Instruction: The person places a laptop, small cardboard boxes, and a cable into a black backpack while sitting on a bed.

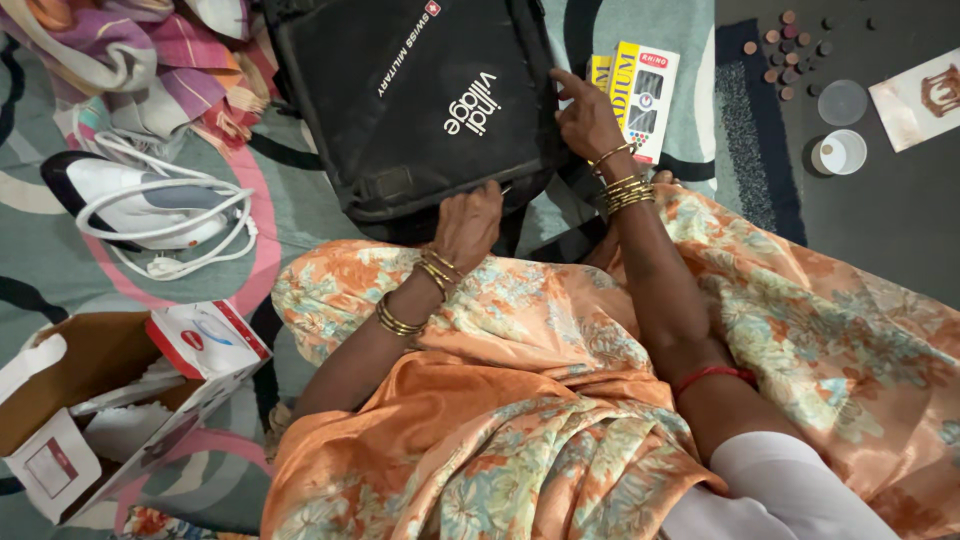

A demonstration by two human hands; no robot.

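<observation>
Iron w/ cord [140, 205], open box [110, 400], yellow packets [640, 95], coins [790, 50], lids [842, 125].
</observation>
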